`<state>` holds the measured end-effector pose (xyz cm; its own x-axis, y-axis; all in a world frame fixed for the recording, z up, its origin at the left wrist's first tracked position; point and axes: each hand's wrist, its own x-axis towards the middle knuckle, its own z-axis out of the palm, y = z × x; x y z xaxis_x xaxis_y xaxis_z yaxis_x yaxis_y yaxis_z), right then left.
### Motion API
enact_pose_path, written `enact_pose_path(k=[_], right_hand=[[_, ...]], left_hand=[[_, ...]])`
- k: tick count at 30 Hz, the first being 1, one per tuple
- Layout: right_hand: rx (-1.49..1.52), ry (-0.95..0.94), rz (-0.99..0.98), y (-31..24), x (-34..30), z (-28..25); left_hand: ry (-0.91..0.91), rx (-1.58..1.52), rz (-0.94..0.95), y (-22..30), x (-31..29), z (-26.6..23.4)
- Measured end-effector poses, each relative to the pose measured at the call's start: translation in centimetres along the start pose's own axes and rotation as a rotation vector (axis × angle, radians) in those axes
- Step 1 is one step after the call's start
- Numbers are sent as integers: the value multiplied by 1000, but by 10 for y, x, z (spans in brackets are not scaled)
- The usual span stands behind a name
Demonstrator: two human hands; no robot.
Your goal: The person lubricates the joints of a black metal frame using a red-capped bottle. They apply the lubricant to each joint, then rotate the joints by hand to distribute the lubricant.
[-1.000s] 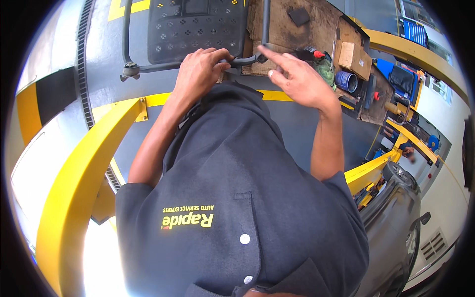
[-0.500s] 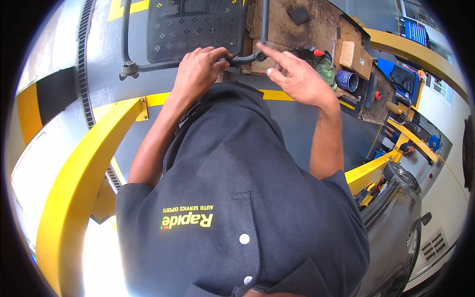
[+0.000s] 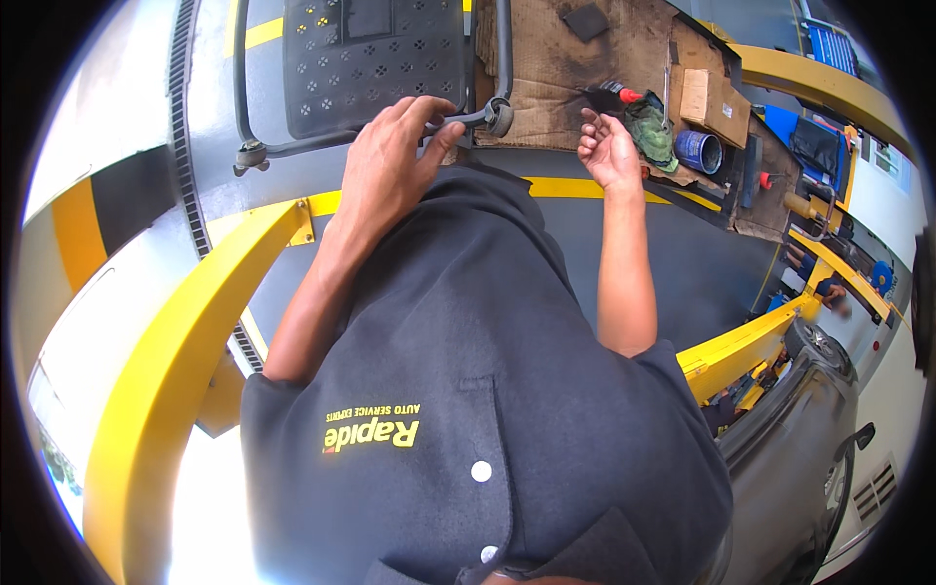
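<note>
At the top of the view lies a low wheeled frame of grey tubing [image 3: 310, 146] with a black perforated plastic panel [image 3: 375, 73]. My left hand [image 3: 398, 146] is closed over its near bar, thumb pointing toward the caster wheel [image 3: 499, 119] at the right corner. Another caster [image 3: 252, 156] sits at the left corner. To the right, my right hand [image 3: 610, 154] is raised with its palm turned up. Its fingers are loosely curled and apart, with nothing visible in them. Closest to it are a crumpled green rag [image 3: 651, 135] and a red-tipped dark bottle [image 3: 622, 93].
Stained cardboard [image 3: 536, 73] covers a surface at upper right, holding a blue can [image 3: 698, 151] and a cardboard box [image 3: 715, 105]. Yellow lift arms [image 3: 146, 390] curve through both sides. A dark car [image 3: 795, 439] stands at right. Another person [image 3: 831, 292] is farther off.
My right hand has left the frame's right corner, moved right and turned palm up. The right caster has swivelled, and the frame appears slightly farther left. My left hand stays on the bar.
</note>
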<state>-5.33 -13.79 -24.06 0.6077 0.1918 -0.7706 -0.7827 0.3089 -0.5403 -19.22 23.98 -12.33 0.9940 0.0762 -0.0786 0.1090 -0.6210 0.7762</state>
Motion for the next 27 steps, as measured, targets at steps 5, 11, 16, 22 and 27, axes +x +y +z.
enact_pose_path(k=[5, 11, 16, 22, 27], right_hand=[[626, 23, 132, 20, 51, -25], [983, -141, 202, 19, 76, -4], [1090, -176, 165, 20, 100, -7], [988, -120, 155, 11, 94, -1], [886, -90, 239, -3, 89, -4]], left_hand=[[-13, 57, -87, 33, -1, 27], [40, 182, -133, 37, 4, 42], [141, 205, -99, 34, 16, 33], [131, 222, -153, 43, 11, 43], [79, 210, -274, 63, -6, 60]])
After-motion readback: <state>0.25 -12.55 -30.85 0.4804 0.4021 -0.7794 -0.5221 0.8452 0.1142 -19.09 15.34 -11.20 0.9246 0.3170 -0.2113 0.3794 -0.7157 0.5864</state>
